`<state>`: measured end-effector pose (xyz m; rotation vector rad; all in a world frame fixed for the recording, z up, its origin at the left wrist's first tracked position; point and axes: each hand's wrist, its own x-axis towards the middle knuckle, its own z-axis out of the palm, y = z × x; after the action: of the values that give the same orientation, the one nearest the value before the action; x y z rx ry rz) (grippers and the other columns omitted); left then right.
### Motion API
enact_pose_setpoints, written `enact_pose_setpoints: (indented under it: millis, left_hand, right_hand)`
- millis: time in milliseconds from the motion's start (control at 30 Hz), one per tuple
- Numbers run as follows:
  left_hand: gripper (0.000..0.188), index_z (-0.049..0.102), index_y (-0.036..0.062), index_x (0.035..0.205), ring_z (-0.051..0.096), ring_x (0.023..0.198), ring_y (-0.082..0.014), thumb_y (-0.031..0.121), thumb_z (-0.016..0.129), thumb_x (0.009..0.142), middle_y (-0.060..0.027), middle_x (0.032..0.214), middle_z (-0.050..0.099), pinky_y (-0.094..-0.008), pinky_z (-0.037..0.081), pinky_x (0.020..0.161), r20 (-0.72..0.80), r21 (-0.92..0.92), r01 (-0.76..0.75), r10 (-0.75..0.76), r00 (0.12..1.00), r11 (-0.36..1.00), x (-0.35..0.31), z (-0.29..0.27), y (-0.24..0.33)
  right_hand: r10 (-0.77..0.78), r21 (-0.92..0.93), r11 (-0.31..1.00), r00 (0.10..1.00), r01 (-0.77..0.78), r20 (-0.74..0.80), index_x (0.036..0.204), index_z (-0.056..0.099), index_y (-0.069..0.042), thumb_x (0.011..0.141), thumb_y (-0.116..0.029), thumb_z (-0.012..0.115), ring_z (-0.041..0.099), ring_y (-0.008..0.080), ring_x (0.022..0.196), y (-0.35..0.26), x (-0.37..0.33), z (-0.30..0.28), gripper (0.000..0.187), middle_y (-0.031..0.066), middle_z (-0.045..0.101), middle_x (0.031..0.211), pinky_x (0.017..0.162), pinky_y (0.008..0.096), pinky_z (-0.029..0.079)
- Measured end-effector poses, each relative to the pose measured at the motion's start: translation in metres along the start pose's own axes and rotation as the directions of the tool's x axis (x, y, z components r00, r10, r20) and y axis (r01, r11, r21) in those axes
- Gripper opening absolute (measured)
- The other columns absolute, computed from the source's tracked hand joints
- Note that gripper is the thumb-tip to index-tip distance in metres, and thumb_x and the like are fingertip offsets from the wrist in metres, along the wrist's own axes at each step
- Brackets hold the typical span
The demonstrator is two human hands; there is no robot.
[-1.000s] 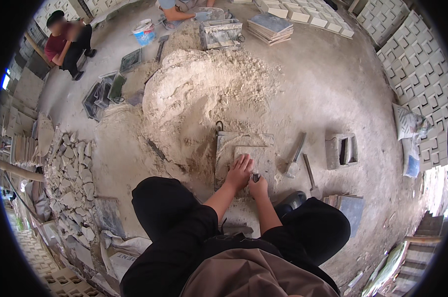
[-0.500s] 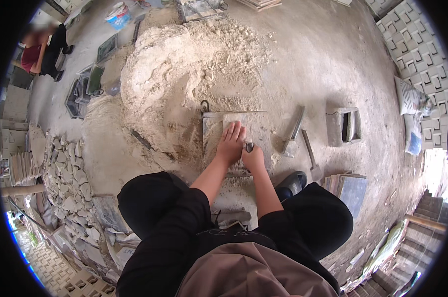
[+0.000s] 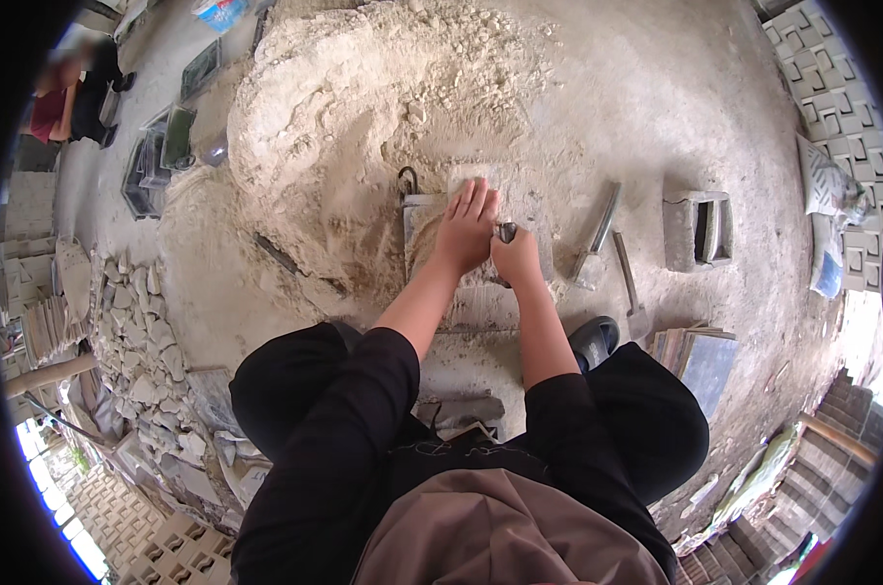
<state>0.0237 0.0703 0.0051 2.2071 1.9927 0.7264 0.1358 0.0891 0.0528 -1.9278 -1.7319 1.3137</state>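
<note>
A square metal mould (image 3: 412, 234) packed with pale powdery mix lies on the ground before me, a curved dark hook (image 3: 408, 179) at its far left corner. My left hand (image 3: 466, 232) rests on top with fingers stretched out, pressing a flat, dust-covered plate (image 3: 469, 173) over the mould. Close beside it, my right hand (image 3: 517, 259) is closed around a dark metal handle (image 3: 506, 231). Whether the handle joins the plate is hidden by my hands.
A heap of pale powder (image 3: 334, 117) spreads beyond the mould. To the right are a long-handled tool (image 3: 597, 239), a small scraper (image 3: 629, 283) and a hollow block (image 3: 683, 234). Broken stones (image 3: 144, 351) are piled left. A person (image 3: 61, 112) sits far left.
Both hands have slid away from me across the mould, the plate moving with them to its far edge. The whole view has also shifted slightly.
</note>
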Motion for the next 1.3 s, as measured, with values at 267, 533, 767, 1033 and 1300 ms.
enact_pose_setpoints:
  millis: [267,533,767,1033,1300]
  left_hand:
    - [0.045,0.039,0.0036,0.127,0.026,0.129,-0.0316,0.018,0.041,0.085,-0.0185,0.137,0.031,-0.0431,0.02,0.105,0.008,0.007,0.014,-0.014,1.0,1.0,0.034,0.009,-0.015]
    - [0.05,0.033,0.0089,0.132,0.026,0.129,-0.033,0.021,0.042,0.085,-0.0177,0.139,0.028,-0.0435,0.022,0.104,-0.013,0.113,0.204,-0.204,0.979,0.972,0.066,0.002,-0.046]
    - [0.042,0.04,0.0122,0.129,0.025,0.129,-0.0329,0.02,0.039,0.088,-0.0127,0.137,0.033,-0.0454,0.018,0.105,-0.17,-0.104,0.365,-0.378,0.91,0.925,0.056,-0.054,-0.055]
    - [0.048,0.038,0.0089,0.13,0.021,0.131,-0.0298,0.031,0.039,0.088,-0.0096,0.14,0.028,-0.0465,0.02,0.104,-0.067,-0.018,0.377,-0.377,0.924,0.926,-0.074,-0.044,0.003]
    - [0.061,0.028,0.0072,0.135,0.014,0.134,-0.0271,0.041,0.04,0.086,-0.0104,0.145,0.017,-0.0461,0.019,0.104,0.132,0.117,0.359,-0.373,0.918,0.926,-0.151,-0.034,0.011]
  right_hand:
    - [-0.021,0.011,1.0,0.997,0.022,-0.081,0.079,0.059,0.006,0.069,-0.019,0.058,0.061,0.0339,0.07,-0.015,0.036,-0.005,0.027,0.0219,0.061,0.071,0.065,0.0389,0.047]
    - [-0.107,0.026,0.994,0.994,0.108,-0.032,0.08,0.058,0.006,0.071,-0.019,0.057,0.059,0.0259,0.054,-0.066,0.095,0.001,0.027,0.0178,0.059,0.065,0.05,0.0361,0.046]
    - [-0.22,0.043,0.975,0.974,0.217,0.058,0.084,0.058,0.005,0.069,-0.019,0.059,0.059,0.0247,0.057,-0.07,0.045,0.0,0.028,0.0166,0.059,0.065,0.053,0.0362,0.046]
    - [-0.278,-0.011,0.961,0.96,0.278,-0.018,0.083,0.059,0.004,0.068,-0.018,0.058,0.061,0.0264,0.068,0.024,-0.092,0.035,0.027,0.0183,0.059,0.066,0.062,0.0371,0.047]
    - [-0.197,-0.014,0.98,0.98,0.198,0.04,0.085,0.058,0.004,0.07,-0.018,0.056,0.061,0.0351,0.076,0.047,-0.121,0.063,0.027,0.023,0.059,0.071,0.068,0.0402,0.047]
